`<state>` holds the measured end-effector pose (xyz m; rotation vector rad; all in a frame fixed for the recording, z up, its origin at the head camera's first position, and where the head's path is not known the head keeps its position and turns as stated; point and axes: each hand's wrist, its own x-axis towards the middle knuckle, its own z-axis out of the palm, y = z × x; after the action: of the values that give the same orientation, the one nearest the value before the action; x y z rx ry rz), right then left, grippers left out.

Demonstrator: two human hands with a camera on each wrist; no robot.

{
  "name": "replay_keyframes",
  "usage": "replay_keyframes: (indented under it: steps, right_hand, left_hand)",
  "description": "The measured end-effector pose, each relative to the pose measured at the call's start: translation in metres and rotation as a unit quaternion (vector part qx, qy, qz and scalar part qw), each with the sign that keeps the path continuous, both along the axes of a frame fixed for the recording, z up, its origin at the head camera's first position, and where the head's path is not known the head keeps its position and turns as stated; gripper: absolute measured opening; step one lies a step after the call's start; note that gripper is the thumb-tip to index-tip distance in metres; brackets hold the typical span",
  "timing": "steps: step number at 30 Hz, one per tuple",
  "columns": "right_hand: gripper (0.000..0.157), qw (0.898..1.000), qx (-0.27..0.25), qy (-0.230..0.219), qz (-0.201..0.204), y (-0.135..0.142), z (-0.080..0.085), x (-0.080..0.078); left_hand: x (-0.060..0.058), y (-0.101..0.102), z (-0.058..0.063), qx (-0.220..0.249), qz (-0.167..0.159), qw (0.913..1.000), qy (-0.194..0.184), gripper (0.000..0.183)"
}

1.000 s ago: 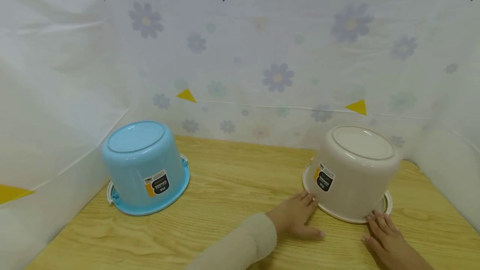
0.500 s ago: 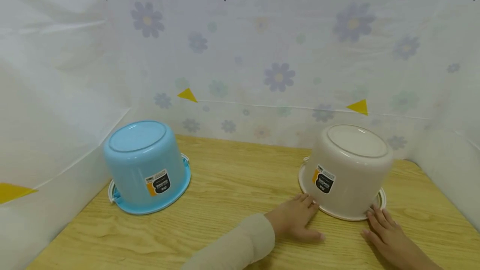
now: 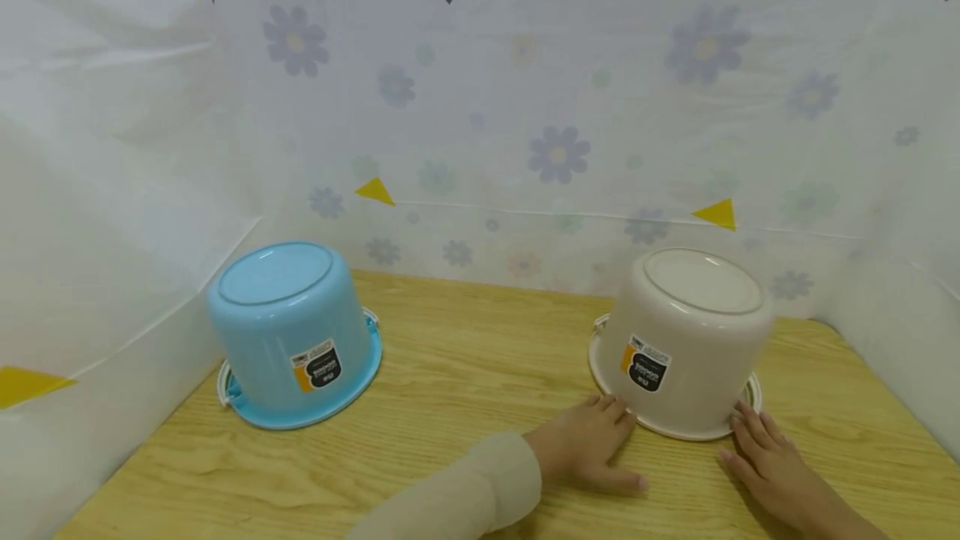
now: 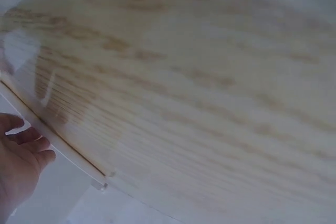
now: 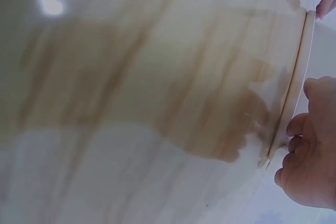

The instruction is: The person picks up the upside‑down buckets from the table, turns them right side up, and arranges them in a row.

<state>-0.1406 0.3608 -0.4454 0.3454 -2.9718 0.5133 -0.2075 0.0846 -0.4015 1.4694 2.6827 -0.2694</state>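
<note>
An upside-down beige bucket (image 3: 690, 357) stands on the right side of the table in the head view, its label facing me. My left hand (image 3: 588, 444) lies palm down, fingertips right at the near left part of its rim, thumb pointing right. At the near right part of the rim, beside the white handle, are the fingers of my right hand (image 3: 772, 469). The left wrist view has my left hand (image 4: 21, 163) against the pale rim (image 4: 55, 135). Likewise, the right wrist view puts my right hand (image 5: 312, 150) at the rim's edge.
A blue bucket (image 3: 288, 336), also upside down, stands on the left of the wood-grain table (image 3: 450, 357). White sheeting (image 3: 480, 107) with flowers and triangular flags encloses the back, and plain white sheeting rises along both sides.
The beige bucket has slid a short way to the left and slightly back, both hands staying at its rim. The blue bucket stays where it was.
</note>
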Motion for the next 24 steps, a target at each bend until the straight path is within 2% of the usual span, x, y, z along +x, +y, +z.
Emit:
replay_keyframes:
  steps: [3,8,13,15,18,24]
  right_hand:
    - [0.059,1.000,-0.006,-0.006,-0.002,-0.001,0.002,0.000]
    - [0.058,1.000,0.006,0.028,0.003,-0.008,-0.001,0.005]
    - [0.056,0.997,0.026,0.075,0.021,-0.017,-0.004,0.010]
    - [0.056,0.996,0.027,0.076,0.026,-0.020,-0.004,0.011]
    - [0.057,0.998,0.016,0.056,0.027,-0.023,-0.003,0.012]
    - [0.062,0.998,-0.053,-0.033,0.014,-0.026,-0.002,0.010]
  left_hand:
    - [0.000,-0.001,0.000,0.003,-0.009,0.9999,-0.002,0.084]
    - [-0.003,-0.006,-0.003,0.007,-0.017,0.9998,0.011,0.082]
    - [-0.009,-0.012,-0.004,0.018,0.007,0.9995,0.025,0.080]
    - [-0.011,-0.014,-0.004,0.025,0.023,0.9992,0.023,0.080]
    - [-0.016,-0.017,-0.005,0.038,0.042,0.9982,0.020,0.080]
    - [-0.023,-0.016,-0.006,0.031,0.056,0.9976,0.024,0.081]
